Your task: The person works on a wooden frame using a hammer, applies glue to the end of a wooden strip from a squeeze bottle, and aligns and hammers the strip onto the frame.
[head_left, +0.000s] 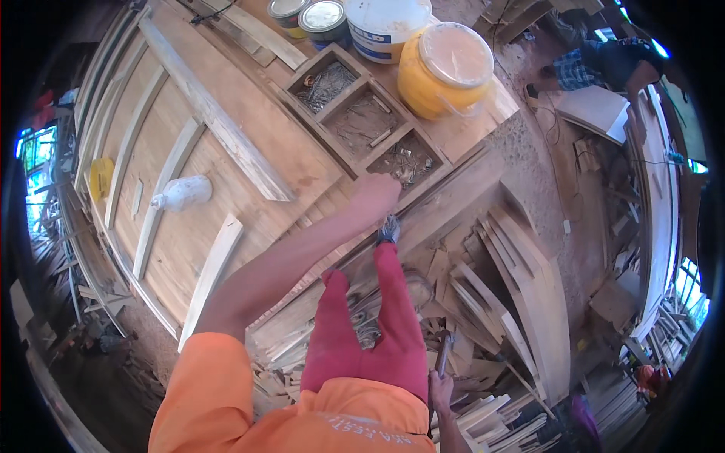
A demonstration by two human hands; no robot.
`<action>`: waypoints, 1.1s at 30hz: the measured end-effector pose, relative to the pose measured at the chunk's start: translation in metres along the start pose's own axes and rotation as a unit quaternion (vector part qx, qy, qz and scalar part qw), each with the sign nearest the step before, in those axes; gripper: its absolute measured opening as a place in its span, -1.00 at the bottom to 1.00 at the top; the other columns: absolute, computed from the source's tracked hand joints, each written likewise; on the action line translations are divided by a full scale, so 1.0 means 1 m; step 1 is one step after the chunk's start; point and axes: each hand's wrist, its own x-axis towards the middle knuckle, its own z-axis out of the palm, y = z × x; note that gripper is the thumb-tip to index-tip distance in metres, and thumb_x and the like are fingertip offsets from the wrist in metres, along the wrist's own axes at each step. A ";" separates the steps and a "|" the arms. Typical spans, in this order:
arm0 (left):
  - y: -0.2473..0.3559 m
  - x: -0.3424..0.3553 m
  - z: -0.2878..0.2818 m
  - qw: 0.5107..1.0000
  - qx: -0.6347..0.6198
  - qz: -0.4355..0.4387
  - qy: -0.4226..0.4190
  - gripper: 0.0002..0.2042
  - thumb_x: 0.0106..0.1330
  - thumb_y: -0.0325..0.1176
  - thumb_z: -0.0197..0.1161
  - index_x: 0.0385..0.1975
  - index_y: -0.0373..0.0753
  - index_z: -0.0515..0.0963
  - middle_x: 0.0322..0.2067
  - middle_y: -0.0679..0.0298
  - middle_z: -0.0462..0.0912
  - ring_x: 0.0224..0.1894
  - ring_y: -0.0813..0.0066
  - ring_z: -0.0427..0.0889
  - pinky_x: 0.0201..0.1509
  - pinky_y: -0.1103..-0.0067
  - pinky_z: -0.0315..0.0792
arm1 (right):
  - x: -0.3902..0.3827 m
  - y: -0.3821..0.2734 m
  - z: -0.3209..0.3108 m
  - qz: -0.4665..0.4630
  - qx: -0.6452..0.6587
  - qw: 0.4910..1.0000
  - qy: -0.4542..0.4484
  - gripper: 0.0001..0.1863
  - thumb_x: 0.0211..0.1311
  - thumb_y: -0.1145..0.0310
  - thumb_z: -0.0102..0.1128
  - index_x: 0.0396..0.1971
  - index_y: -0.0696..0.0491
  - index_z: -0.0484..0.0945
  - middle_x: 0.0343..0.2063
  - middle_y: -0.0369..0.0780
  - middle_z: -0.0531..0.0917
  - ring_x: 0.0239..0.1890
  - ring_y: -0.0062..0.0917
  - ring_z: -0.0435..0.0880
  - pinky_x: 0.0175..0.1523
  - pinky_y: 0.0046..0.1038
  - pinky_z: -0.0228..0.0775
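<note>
My left hand (377, 192) reaches to the near end of a wooden three-compartment box (364, 149); its blurred fingers do not show whether they hold anything. Beside it, loose nails (402, 158) lie in the nearest compartment, and more metal bits (325, 83) fill the far one. Low at my right side, my right hand (440, 389) is closed on the handle of a hammer (445, 355), held upright.
A plywood panel (181, 234) with curved wooden strips and a white bottle (185, 192) lies left. A yellow bucket (442, 83) and cans (325, 26) stand beyond the box. Shaped boards (529, 287) and offcuts lie right. Another person (585, 64) bends at the upper right.
</note>
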 end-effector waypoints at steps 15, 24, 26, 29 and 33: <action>-0.002 -0.061 0.025 0.996 -0.053 -0.069 -0.008 -0.03 0.26 -0.50 0.21 0.70 -0.28 -0.12 -0.40 -0.09 0.75 -0.39 -0.15 0.76 -0.29 0.04 0.59 | 0.003 0.004 -0.001 0.036 0.082 0.996 -0.020 -0.66 0.45 0.17 0.30 -0.47 0.09 0.52 -0.65 -0.33 0.54 -0.66 -0.61 0.55 -0.53 -0.41 0.45; 0.000 -0.007 0.014 0.968 -0.052 -0.041 0.244 -0.79 0.38 -0.47 0.18 -0.06 -0.33 0.66 -0.20 0.03 0.73 -0.28 -0.04 0.83 -0.26 0.17 0.69 | -0.005 -0.003 -0.002 0.051 0.029 0.998 -0.006 -0.60 0.44 0.13 0.32 -0.50 0.14 0.67 -0.63 -0.35 0.61 -0.59 -0.67 0.54 -0.45 -0.44 0.33; 0.001 0.020 0.016 0.970 -0.013 -0.047 0.238 -0.81 0.38 -0.47 0.19 -0.09 -0.32 0.65 -0.19 0.03 0.73 -0.27 0.00 0.84 -0.26 0.18 0.70 | -0.007 -0.011 -0.003 0.038 0.050 0.998 -0.024 -0.66 0.47 0.22 0.29 -0.49 0.09 0.53 -0.68 -0.36 0.52 -0.68 -0.64 0.51 -0.56 -0.45 0.36; 0.000 0.050 0.026 0.972 0.043 -0.051 0.223 -0.84 0.38 -0.49 0.20 -0.12 -0.31 0.64 -0.16 0.03 0.74 -0.26 0.08 0.86 -0.25 0.20 0.71 | -0.001 -0.005 0.001 0.025 0.043 0.999 -0.014 -0.67 0.48 0.22 0.29 -0.48 0.07 0.52 -0.66 -0.36 0.53 -0.67 -0.65 0.52 -0.56 -0.46 0.36; 0.001 0.054 0.029 0.976 0.059 -0.060 0.199 -0.85 0.40 -0.46 0.20 -0.12 -0.32 0.63 -0.20 0.03 0.77 -0.25 0.12 0.86 -0.19 0.26 0.73 | -0.007 -0.003 0.003 0.029 0.088 0.996 -0.015 -0.68 0.49 0.20 0.27 -0.46 0.05 0.52 -0.64 -0.37 0.55 -0.67 -0.66 0.52 -0.55 -0.46 0.37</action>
